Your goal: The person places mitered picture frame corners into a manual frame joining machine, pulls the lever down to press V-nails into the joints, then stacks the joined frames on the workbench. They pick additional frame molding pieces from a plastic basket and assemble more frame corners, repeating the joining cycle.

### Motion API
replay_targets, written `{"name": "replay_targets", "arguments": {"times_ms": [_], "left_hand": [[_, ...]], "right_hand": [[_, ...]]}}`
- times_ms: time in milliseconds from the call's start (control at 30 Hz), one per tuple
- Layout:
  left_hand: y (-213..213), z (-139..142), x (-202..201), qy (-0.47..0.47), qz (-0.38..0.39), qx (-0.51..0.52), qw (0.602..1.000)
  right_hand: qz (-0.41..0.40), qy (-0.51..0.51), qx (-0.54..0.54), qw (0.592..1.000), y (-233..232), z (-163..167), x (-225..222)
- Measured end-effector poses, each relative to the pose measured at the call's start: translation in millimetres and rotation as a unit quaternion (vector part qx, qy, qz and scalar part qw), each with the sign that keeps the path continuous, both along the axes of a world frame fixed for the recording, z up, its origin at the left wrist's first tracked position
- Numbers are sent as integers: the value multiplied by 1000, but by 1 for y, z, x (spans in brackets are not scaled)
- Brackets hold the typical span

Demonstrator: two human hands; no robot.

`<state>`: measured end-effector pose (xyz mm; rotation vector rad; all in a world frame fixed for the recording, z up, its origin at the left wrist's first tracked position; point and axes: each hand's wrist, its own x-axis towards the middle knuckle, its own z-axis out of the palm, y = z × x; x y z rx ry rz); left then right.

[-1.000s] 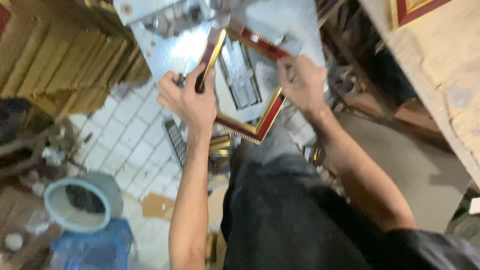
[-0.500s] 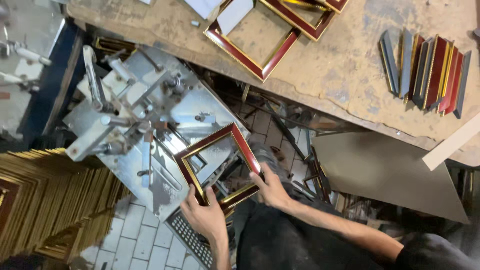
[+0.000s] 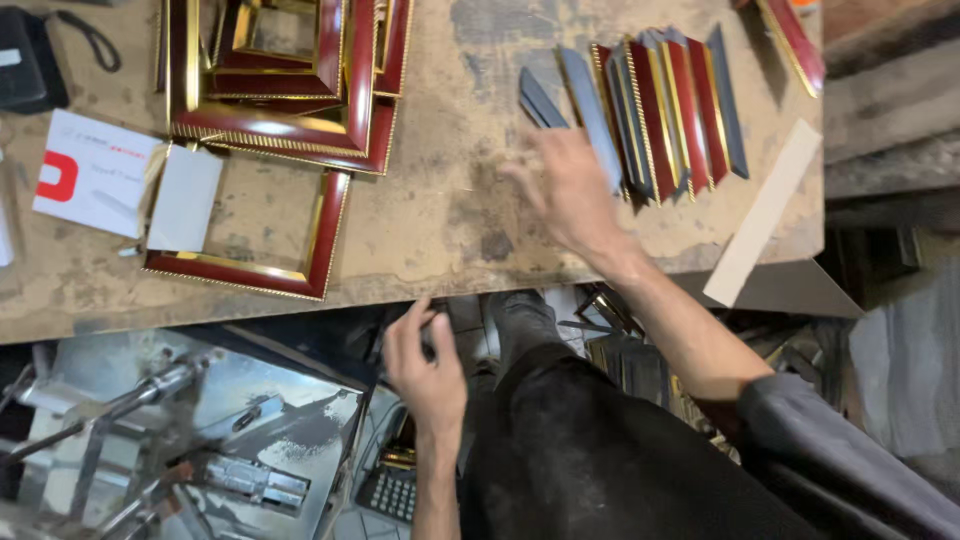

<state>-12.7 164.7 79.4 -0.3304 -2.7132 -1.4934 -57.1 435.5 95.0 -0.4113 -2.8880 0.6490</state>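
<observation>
Both hands are off the red-and-gold frame; the right hand [image 3: 565, 190] now reaches toward moulding strips [image 3: 665, 105], upper right.

Workbench [image 3: 440, 230] across top. Frame stack [image 3: 285, 80] at 11 o'clock, single frame [image 3: 250, 230] just below, touching. Moulding strips [image 3: 660, 110] at 1 o'clock; right hand [image 3: 565, 190] over their near ends. Plank [image 3: 765, 210] at 3 o'clock, overhanging edge. Left hand [image 3: 425, 365] below bench edge. Clamp machine [image 3: 190, 440] at 8 o'clock.

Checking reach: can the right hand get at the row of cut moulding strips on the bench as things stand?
Probably yes. The right hand is open over the bench top, its fingers already at the near edge of the moulding strips, with nothing lying between. The left hand sits below the bench edge, clear of it.
</observation>
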Motion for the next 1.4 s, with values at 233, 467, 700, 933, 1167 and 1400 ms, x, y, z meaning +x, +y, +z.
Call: {"name": "replay_targets", "arguments": {"times_ms": [233, 467, 700, 933, 1167, 1400], "left_hand": [[113, 15, -45, -4, -120, 19, 993], [104, 10, -50, 27, -98, -60, 993], [3, -29, -38, 245, -148, -275, 918], [-107, -30, 38, 90, 60, -74, 991], [-183, -15, 121, -77, 238, 234, 939], [-338, -48, 140, -28, 382, -167, 908]], "right_hand": [[-2, 3, 98, 995, 35, -24, 4], [-87, -61, -358, 928, 37, -12, 6], [92, -236, -583, 772, -71, -13, 16], [187, -384, -593, 682, -161, -11, 15], [370, -189, -389, 822, -306, -7, 73], [415, 101, -115, 897, -396, -23, 55]]}}
